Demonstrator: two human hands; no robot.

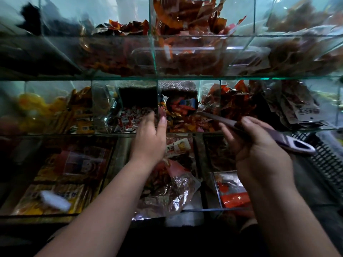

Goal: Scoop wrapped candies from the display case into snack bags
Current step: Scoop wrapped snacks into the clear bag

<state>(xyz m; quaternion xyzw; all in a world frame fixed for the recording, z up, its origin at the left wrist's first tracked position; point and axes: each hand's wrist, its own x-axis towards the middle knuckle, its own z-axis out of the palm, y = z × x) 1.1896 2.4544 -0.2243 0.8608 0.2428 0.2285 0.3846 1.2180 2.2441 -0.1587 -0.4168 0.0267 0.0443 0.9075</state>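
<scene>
Left hand in the case's middle-tier bin, fingers straight and slightly apart, resting on the red-white candies. Right hand fingers clamped on the scoop handle, tip pointing at the neighbouring bin.

Snack shop: tiered glass display case

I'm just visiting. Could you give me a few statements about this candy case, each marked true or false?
1. The right hand holds a purple scoop. True.
2. The left hand holds a snack bag. False: it holds nothing; its straight fingers reach toward the red-and-white wrapped candies.
3. Glass dividers split the shelves. True.
4. The black basket sits at the left. False: it is at the right.
</scene>
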